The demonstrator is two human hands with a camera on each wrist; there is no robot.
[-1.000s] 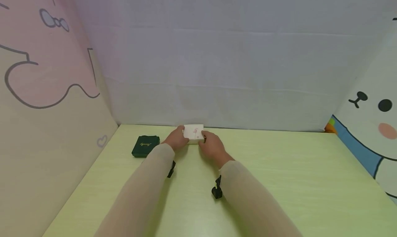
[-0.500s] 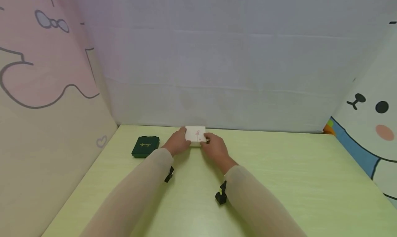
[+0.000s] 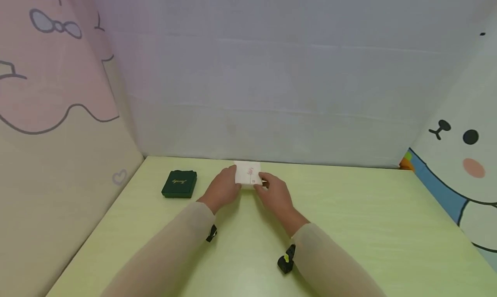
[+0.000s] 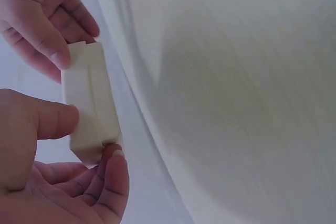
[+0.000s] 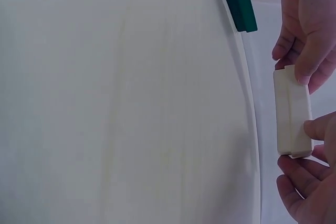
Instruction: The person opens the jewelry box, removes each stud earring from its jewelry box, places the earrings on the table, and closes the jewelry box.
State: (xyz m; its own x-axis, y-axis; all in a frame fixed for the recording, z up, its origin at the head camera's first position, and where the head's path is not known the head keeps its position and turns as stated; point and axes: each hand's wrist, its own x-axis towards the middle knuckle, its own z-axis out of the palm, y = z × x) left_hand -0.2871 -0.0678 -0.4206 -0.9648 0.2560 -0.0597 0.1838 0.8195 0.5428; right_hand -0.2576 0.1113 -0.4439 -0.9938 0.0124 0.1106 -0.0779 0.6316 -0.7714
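Observation:
A small white box point(image 3: 248, 172) with a pink flower print on its top is held between both hands near the back of the table. My left hand point(image 3: 223, 188) grips its left end, thumb on the near side. At the opposite end, my right hand point(image 3: 276, 197) pinches the box between thumb and fingers. In the left wrist view, a thin seam runs along the side of the white box point(image 4: 92, 98). Some fingertips are hidden behind it. To the left of the hands lies a dark green box point(image 3: 179, 184) with gold lettering.
The pale yellow-green table point(image 3: 361, 219) meets a white cloth wall point(image 3: 272, 72) just behind the white box. Printed cartoon panels stand at the left and right sides. A black strap piece point(image 3: 286, 260) hangs at the right sleeve.
Both hands have drawn the white box a little toward me and slightly right, away from the back wall. The green box now shows fully beside the left arm.

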